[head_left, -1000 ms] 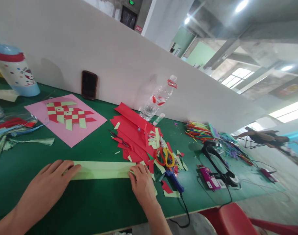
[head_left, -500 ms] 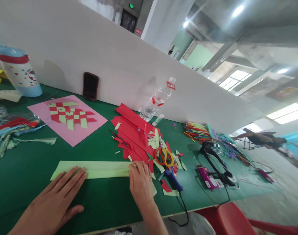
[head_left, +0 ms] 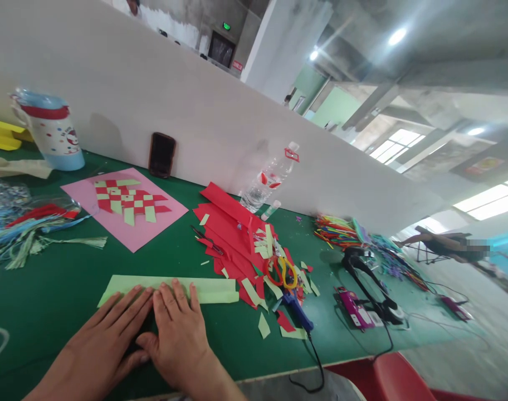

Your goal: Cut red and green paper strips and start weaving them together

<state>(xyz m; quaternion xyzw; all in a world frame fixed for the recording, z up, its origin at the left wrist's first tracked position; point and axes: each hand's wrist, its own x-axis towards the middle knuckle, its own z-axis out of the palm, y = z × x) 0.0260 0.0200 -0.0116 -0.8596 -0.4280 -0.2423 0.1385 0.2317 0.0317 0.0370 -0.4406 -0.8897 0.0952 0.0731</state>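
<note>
A light green strip of paper [head_left: 216,289] lies lengthwise on the green tabletop, with a fold along its near side. My left hand [head_left: 107,334] rests flat on the left part of the strip, fingers stretched out. Right beside it, my right hand [head_left: 179,323] presses on the strip's middle with its fingers extended. The two hands touch near the thumbs and index fingers. Beneath the fingers, part of the paper is hidden. Beyond the strip, a pink sheet [head_left: 132,239] carries a woven red and green paper fish [head_left: 131,200].
Red paper sheets [head_left: 229,228], green scraps, scissors [head_left: 287,273] and a blue corded tool [head_left: 298,312] lie to the right. A water bottle [head_left: 266,184], phone [head_left: 162,155] and blue-topped flask [head_left: 53,133] stand along the wall. Tassels [head_left: 40,234] lie at left.
My right hand has moved left from the strip's right end to its middle, beside my left hand. The strip's right end is now uncovered. The view has shifted slightly.
</note>
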